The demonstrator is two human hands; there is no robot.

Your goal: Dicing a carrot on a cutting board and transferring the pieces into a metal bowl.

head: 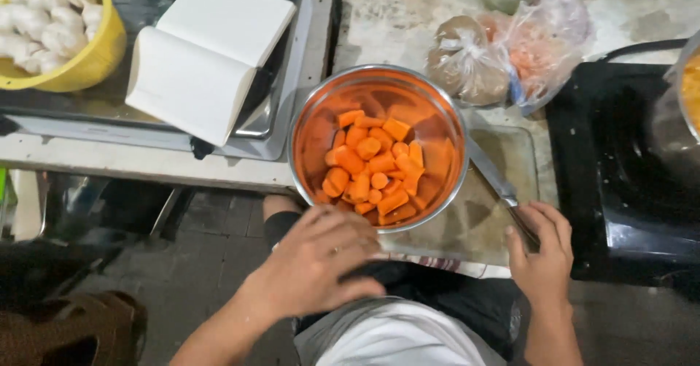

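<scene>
**A:** Head cam only, looking straight down. The knife lies on the glass cutting board, just right of the steel bowl. Which way does it point for you?

**B:** Long axis runs diagonally. The blade tip heads up and left, tucked right beside the bowl's rim, and the handle end comes down and right toward the person. The right hand is on that handle end, fingers curled over it, so I'd call it a loose grasp on the knife. It lies flat, not lifted as far as I can tell.

**A:** And the left hand?

**B:** Fingers spread and a bit blurry, at the near edge of the bowl. It holds nothing; whether it actually touches the rim, I can't tell.

**A:** Bowl's got carrot chunks in it, short orange pieces piled toward the near side.

**B:** Yep. Around it: a yellow bowl of pale knobbly roots top left, an open blank notebook on a metal tray beside it, a couple of knotted plastic bags behind the board, and a black stove on the right, well apart from the knife.
</scene>
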